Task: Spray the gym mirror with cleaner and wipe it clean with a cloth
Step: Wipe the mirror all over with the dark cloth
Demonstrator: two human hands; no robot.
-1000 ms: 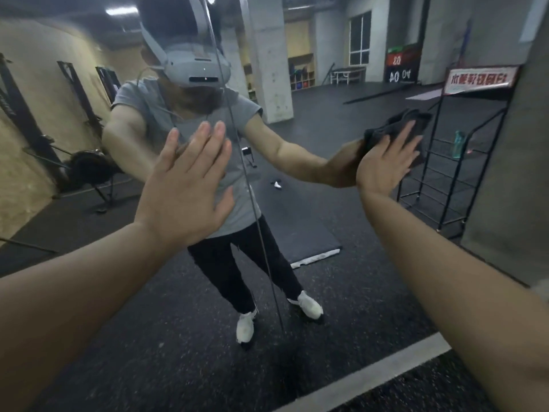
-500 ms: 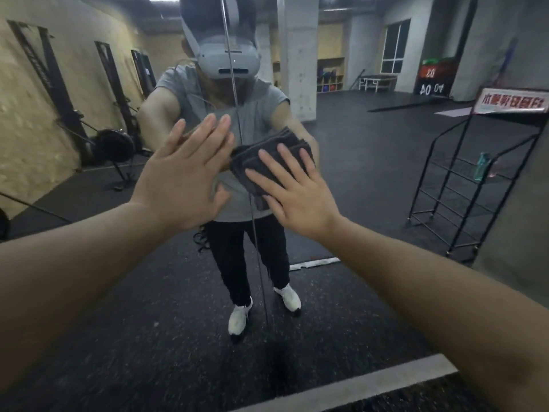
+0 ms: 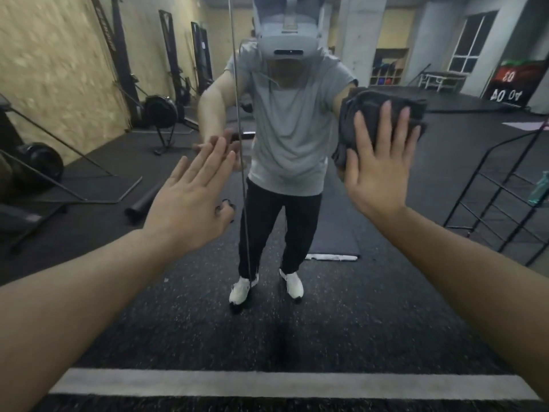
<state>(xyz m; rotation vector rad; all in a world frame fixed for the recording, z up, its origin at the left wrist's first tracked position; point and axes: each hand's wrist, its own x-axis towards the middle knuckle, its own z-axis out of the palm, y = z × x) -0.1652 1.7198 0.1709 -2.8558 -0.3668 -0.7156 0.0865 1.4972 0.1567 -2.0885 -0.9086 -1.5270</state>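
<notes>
The gym mirror [image 3: 371,292] fills the view in front of me, with a vertical seam [image 3: 240,144] between two panes. My right hand [image 3: 377,171] presses a folded dark grey cloth [image 3: 368,114] flat against the glass with straight, spread fingers, right of the seam at chest height. My left hand [image 3: 193,200] lies flat, fingers straight and together, its tips at the glass just left of the seam. It holds nothing. No spray bottle shows near my hands.
The mirror reflects a person in a grey shirt [image 3: 291,120], gym machines along the left wall [image 3: 160,111], a black wire rack [image 3: 505,197] with a green bottle [image 3: 539,188] on the right, and a mat [image 3: 335,233]. A white line [image 3: 267,383] crosses the floor below.
My right hand has slid the cloth from the middle near the seam to the right and slightly up. My left hand has dropped lower on the glass. The view has tilted downward.
</notes>
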